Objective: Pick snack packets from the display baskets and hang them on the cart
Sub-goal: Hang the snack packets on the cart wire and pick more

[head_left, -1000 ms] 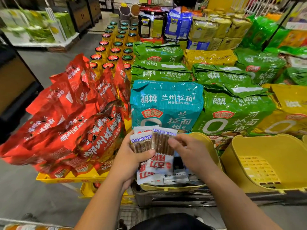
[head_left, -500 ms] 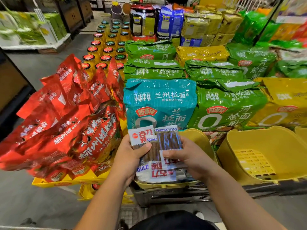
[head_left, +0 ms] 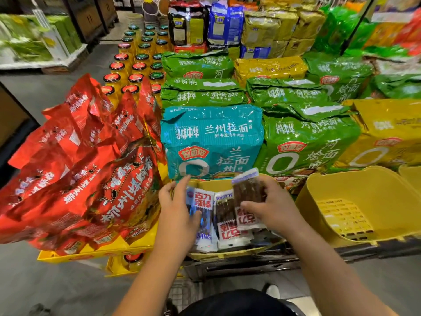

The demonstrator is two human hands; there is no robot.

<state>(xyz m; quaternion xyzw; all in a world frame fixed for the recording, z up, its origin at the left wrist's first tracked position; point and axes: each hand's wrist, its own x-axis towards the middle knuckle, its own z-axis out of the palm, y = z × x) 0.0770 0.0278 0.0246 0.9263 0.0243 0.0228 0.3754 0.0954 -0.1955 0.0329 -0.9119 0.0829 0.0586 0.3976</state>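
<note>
My right hand (head_left: 271,204) pinched one snack packet (head_left: 247,190), thumb under and fingers on top, lifted just above the yellow basket (head_left: 227,255). My left hand (head_left: 176,208) was flat, fingers straight, thumb resting on the loose packets (head_left: 227,224) lying in that basket. Teal noodle bag (head_left: 211,137) stood right behind the basket, red bags (head_left: 91,179) to the left, second yellow basket (head_left: 364,201) on the right.

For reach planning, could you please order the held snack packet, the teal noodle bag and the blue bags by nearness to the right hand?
1. Snack packet, gripped by the right hand.
2. Teal noodle bag, just ahead.
3. Blue bags, back row.
</note>
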